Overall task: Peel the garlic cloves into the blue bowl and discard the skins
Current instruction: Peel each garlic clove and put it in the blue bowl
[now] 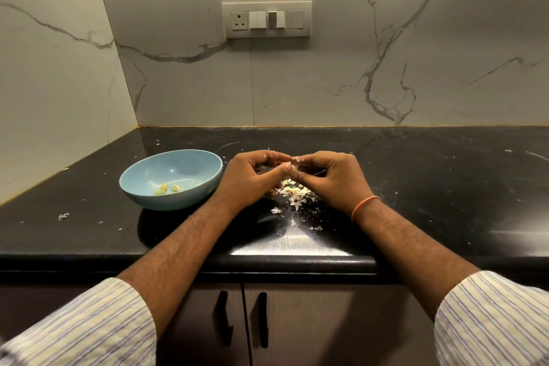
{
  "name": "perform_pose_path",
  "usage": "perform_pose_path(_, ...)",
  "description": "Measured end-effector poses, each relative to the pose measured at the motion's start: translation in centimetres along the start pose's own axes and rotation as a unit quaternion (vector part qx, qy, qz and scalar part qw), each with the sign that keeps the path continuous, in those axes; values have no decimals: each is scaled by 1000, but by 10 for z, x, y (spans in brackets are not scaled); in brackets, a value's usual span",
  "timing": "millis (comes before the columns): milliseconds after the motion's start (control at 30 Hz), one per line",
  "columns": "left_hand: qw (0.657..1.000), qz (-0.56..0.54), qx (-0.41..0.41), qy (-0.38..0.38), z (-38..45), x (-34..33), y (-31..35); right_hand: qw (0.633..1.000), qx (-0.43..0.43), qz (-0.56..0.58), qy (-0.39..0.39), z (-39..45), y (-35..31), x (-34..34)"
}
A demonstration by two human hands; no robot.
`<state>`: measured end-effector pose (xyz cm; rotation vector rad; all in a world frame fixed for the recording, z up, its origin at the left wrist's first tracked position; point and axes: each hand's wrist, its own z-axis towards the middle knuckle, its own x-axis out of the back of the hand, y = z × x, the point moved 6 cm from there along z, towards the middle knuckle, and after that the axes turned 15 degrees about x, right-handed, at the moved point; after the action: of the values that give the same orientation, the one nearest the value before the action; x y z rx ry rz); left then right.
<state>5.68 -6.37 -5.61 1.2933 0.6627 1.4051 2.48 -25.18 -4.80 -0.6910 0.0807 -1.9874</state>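
Fingers of left hand (pixel 252 177) and right hand (pixel 329 177) curled, together pinching a garlic clove (pixel 292 166).

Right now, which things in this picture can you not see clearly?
- Garlic clove, head view: mostly hidden by the fingertips of the left hand and right hand pinching it.
- Peeled pieces in the blue bowl: too small to count.
- Pile of skins: partly hidden behind both hands.

Your black bench (pixel 416 187) carries the blue bowl (pixel 205 184) at left, a heap of garlic skins (pixel 292 192) just right of it, and scattered white flecks.
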Motion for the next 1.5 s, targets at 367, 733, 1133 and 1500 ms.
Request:
perform_pose_path(367,1000,-13,7,-14,1,1,-1,999,-42,-15,-24,-1,1,0)
perform_pose_path(733,993,-89,60,-44,3,-2,-5,998,-66,9,-21,0,4,0)
perform_pose_path(1133,1000,7,8,15,1,2,-3,987,-108,119,-31,-2,9,-6)
perform_pose_path(1500,999,15,33,14,0,-2,-2,997,-28,64,-37,0,4,-7)
